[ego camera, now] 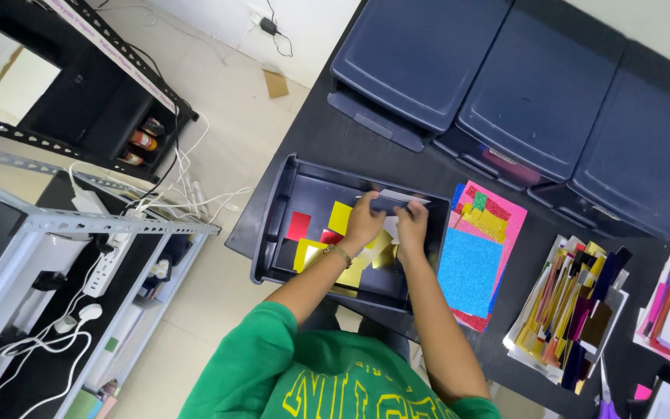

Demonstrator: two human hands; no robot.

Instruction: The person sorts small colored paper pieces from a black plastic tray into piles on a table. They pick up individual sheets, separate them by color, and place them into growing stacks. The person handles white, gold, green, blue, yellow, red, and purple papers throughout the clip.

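Black desk [366,147]; both hands over drawer [277,225]. Left hand [364,223], right hand [411,225]: grips closed on paper stack [397,200]. Glitter sheets [478,252] just beside.

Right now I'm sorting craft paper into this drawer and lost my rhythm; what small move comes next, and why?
Probably lower the dark sheet into the drawer: the left hand and right hand hold it just above loose red and yellow pieces.

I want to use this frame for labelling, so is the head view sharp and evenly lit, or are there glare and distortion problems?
Head view: mostly sharp, daylight-lit; the black table and dark tray swallow detail; the gold and glitter sheets catch bright reflections; both hands, left hand and right hand, look slightly soft; wide-angle bending shows on the grey shelf rails at the left edge.
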